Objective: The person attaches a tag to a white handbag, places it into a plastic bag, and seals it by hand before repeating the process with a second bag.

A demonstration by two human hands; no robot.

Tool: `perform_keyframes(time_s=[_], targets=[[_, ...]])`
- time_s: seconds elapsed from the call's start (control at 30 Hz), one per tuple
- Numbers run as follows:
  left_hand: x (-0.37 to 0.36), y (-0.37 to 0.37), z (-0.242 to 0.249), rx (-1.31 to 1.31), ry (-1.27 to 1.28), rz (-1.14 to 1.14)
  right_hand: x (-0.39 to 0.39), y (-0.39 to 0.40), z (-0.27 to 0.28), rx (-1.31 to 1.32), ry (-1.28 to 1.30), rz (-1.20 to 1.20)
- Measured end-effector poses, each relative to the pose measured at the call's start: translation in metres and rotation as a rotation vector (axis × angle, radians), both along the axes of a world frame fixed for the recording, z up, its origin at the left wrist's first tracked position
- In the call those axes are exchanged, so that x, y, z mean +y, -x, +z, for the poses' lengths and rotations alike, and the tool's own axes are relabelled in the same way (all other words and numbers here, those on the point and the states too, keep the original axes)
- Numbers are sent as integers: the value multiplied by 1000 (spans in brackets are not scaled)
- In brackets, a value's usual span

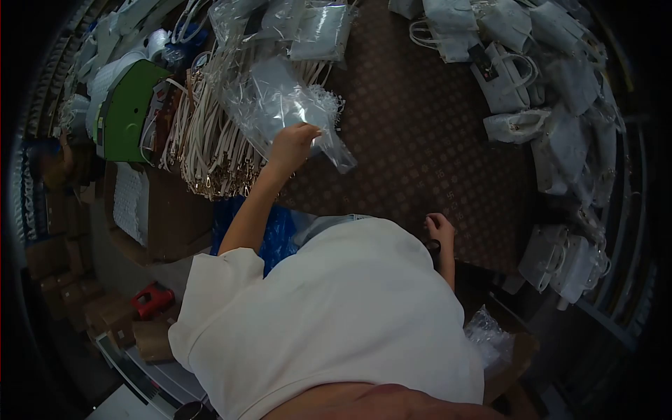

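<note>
My left hand (294,143) reaches over the dark patterned table (413,140), its fingers closed at the edge of a clear plastic bag (280,94). Under and beside that bag lies a bundle of pale straps (210,140) with metal clasps. White tags or small pieces show next to the plastic, too small to tell. At the table's front edge, near my body, my right hand (439,227) has its fingers curled; what they hold, if anything, is hidden.
White handbags (507,80), many in clear plastic, line the table's right side. More wrapped bags (322,31) lie at the back. A green panel (128,112) stands at the left above a cardboard box (178,217). A red object (152,301) is at the lower left.
</note>
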State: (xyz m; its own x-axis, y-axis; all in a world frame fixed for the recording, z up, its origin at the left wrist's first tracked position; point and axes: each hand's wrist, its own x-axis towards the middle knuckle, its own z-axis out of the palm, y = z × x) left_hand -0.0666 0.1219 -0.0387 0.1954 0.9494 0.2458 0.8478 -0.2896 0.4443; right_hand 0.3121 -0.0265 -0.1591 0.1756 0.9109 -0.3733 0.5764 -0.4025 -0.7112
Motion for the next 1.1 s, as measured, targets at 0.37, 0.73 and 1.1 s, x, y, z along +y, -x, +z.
perform_keyframes(time_s=[0.37,0.73,1.1], targets=[[19,-114,76,-1107,905,-76,62,54,88,907,-540,-91],[52,-79,9,-155,-351,91,86,33,14,239,-246,-329],[-40,-136,-129,267,238,-325,90,-14,-23,617,-181,-292]])
